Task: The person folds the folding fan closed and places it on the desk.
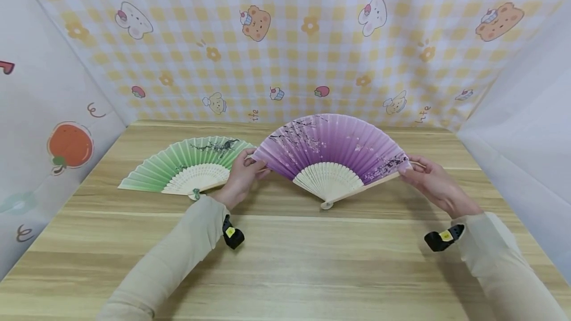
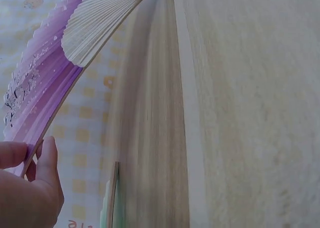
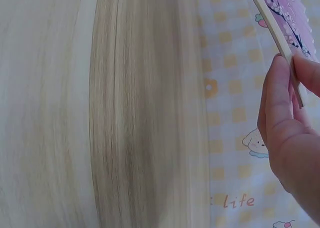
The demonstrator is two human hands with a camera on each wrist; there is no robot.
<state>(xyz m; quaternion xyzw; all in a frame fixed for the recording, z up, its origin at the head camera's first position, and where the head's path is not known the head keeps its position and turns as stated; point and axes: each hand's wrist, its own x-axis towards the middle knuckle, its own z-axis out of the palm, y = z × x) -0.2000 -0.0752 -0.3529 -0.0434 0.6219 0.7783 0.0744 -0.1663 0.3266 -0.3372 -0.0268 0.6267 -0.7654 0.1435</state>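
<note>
A purple folding fan [image 1: 332,145] with printed blossom branches is spread wide, its pale ribs meeting at a pivot toward the person. My left hand [image 1: 243,177] pinches its left end between thumb and fingers, also seen in the left wrist view, where the hand [image 2: 30,188] holds the outer rib. At the opposite end my right hand [image 1: 439,187] pinches the other outer rib; in the right wrist view the thumb and fingers of that hand [image 3: 287,112] grip it. A green folding fan [image 1: 156,172], also spread, lies on the table behind my left hand, which partly covers it.
The wooden table [image 1: 312,271] runs back to a yellow checked cloth [image 1: 290,53] with cartoon prints. White cloth walls [image 1: 27,113] stand on both sides. Each wrist wears a small black camera [image 1: 233,233].
</note>
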